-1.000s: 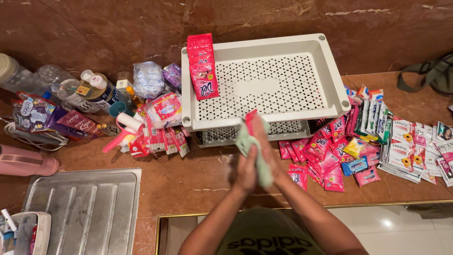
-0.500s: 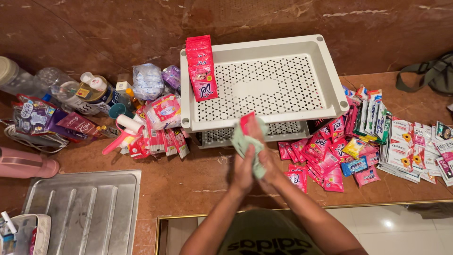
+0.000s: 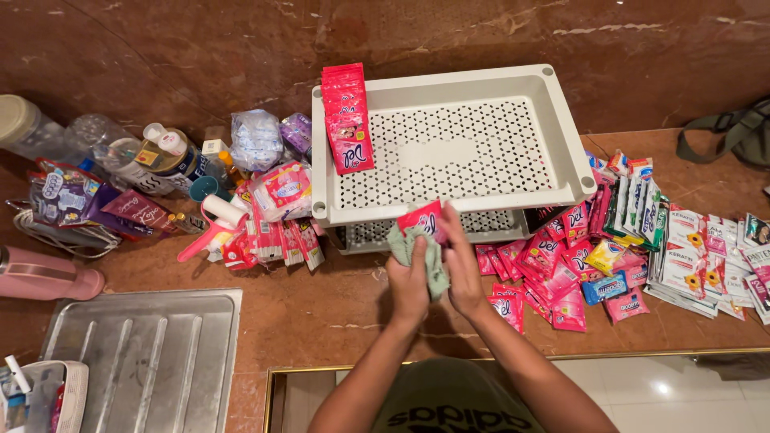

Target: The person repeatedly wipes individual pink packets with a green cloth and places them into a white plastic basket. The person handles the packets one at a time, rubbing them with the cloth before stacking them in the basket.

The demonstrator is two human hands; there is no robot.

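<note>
Pressing a pink sachet in a green cloth between our closed left hand and right hand at frame centre, we risk it slipping onto the counter.

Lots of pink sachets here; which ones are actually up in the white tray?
Only the strip of pink sachets draped over the back left rim of the white perforated plastic tray. The other pink sachets lie loose on the brown countertop beside it.

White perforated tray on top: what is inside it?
Inside the white tray only a stack of red sachets leans at its left end. A lower tier shows beneath; its contents are mostly covered.
</note>
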